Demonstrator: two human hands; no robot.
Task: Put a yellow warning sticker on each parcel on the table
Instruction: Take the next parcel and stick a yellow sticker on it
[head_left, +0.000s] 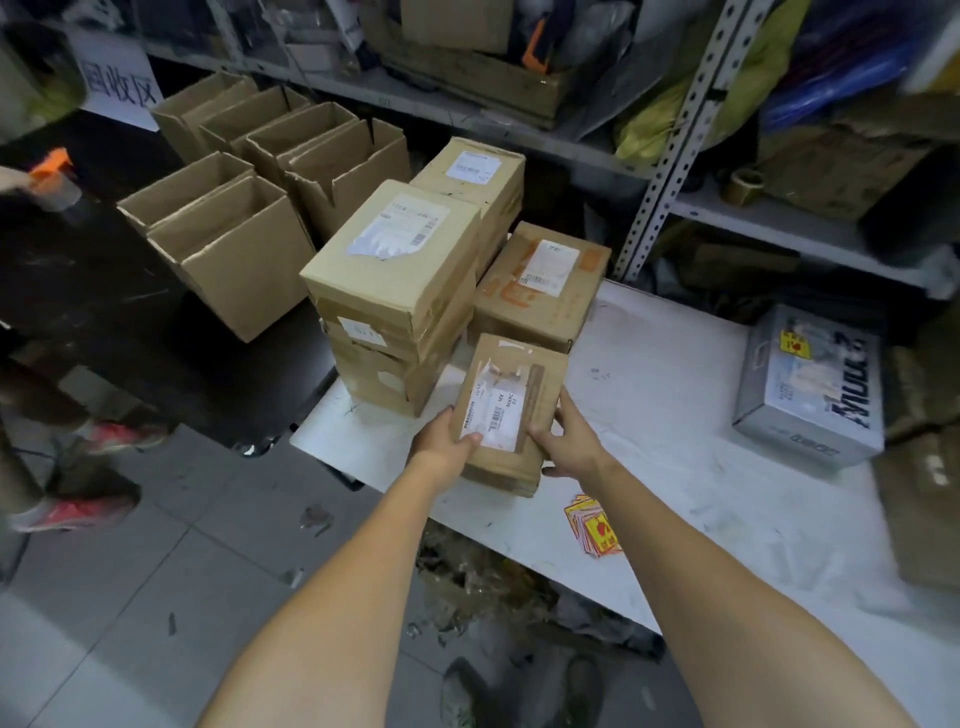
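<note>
A small brown parcel (511, 400) with a torn white label sits near the front of the white table (675, 415). My left hand (444, 439) grips its left side, thumb on top. My right hand (569, 439) grips its right side, thumb on the label. A loose pile of yellow warning stickers (595, 526) lies on the table just below my right wrist. Behind the small parcel stand a tall stack of parcels (395, 291), another tall parcel (475, 171) and a low parcel (545, 286). At the right stands a grey printed box (810, 384) with a yellow sticker (796, 344) on its top.
Several open empty cartons (234, 208) crowd a dark surface on the left. Metal shelving (670, 156) full of clutter rises behind the table. Another person's legs in red shoes (78, 504) stand at the far left on the tiled floor. Debris lies under the table's front edge.
</note>
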